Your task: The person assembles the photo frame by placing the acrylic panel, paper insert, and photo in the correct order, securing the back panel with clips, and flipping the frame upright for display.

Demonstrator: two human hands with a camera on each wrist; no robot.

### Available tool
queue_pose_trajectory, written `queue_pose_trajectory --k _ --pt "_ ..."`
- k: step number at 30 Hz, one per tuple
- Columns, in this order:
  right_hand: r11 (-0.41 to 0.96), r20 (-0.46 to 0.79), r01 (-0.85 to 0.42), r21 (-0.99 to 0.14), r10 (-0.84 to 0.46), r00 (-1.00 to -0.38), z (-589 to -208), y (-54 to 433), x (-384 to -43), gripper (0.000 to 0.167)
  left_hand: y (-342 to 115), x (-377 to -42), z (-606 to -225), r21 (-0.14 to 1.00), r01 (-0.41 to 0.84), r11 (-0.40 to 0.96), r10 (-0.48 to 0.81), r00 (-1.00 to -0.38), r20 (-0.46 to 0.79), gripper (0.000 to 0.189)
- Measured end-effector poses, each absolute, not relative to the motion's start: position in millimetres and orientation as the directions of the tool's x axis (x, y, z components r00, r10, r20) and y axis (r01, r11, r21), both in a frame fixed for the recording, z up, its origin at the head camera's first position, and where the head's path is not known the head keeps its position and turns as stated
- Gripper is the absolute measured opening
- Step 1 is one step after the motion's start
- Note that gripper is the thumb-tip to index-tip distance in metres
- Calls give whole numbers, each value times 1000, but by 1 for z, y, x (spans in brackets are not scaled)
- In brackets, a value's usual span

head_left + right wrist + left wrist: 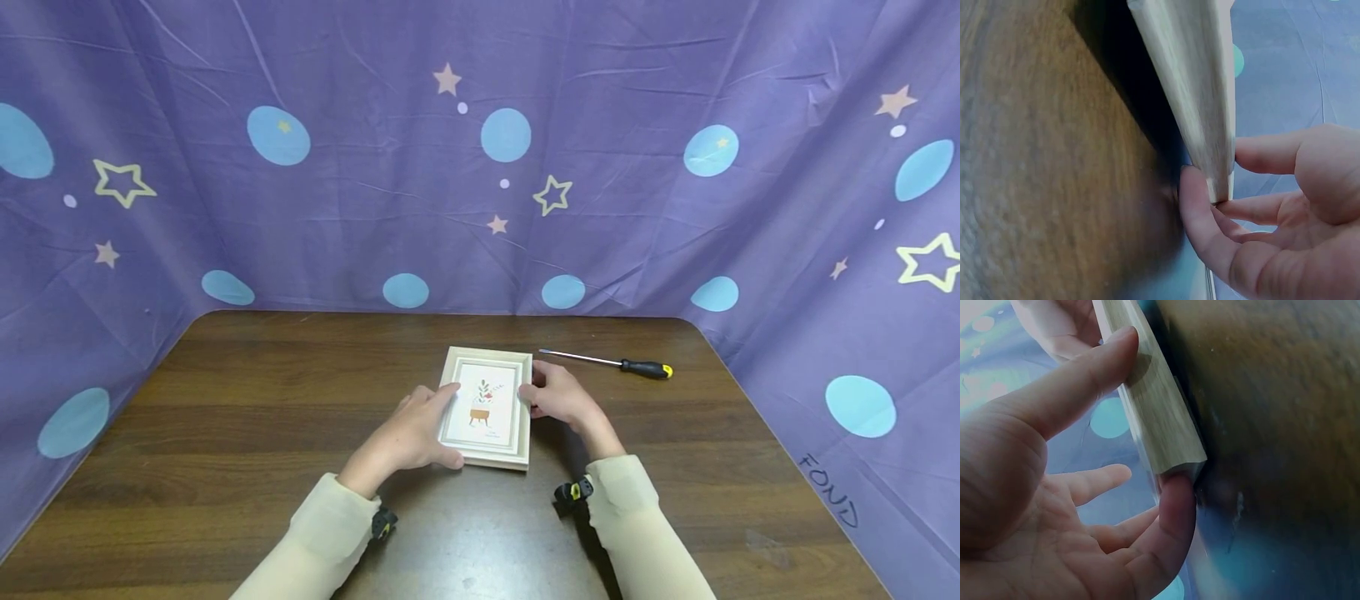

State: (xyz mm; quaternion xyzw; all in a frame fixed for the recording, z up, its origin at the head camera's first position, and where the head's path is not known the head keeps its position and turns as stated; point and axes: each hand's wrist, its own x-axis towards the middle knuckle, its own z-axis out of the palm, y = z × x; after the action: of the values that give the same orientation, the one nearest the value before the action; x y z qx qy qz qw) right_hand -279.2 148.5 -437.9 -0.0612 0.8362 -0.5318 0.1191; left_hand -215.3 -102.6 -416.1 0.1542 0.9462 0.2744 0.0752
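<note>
A cream picture frame (523,433), with a print of a potted plant on legs, lies face up near the middle of the table, between both hands. My left hand (408,433) holds its lower left corner. The thumb is on the near edge, and in the left wrist view one finger (1177,509) bends against the frame's corner. On the right side, my right hand (558,393) pinches the border, thumb on the face. A fingertip (1194,187) reaches the underside in the right wrist view, where a dark shadow lies between frame and table.
Behind the right hand lies a screwdriver (643,368) with a black and yellow handle, its shaft pointing left. The brown wooden table (225,417) is bordered at the back and sides by a purple cloth (390,200) with stars and dots.
</note>
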Motion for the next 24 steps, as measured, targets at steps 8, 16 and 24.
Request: queue_pose_trajectory --k 8,16,24 --pt "482 -124 -1 -876 -228 -966 -439 145 -278 44 -102 -216 -417 524 253 813 331 -942 -59 112" --pt "447 -132 -13 -895 -292 -947 -438 148 -279 66 -102 -215 -417 526 241 816 317 -947 -58 111" --pt "517 -97 -85 -852 -314 -944 -437 147 -279 65 -104 -215 -414 532 251 808 336 -940 -66 105"
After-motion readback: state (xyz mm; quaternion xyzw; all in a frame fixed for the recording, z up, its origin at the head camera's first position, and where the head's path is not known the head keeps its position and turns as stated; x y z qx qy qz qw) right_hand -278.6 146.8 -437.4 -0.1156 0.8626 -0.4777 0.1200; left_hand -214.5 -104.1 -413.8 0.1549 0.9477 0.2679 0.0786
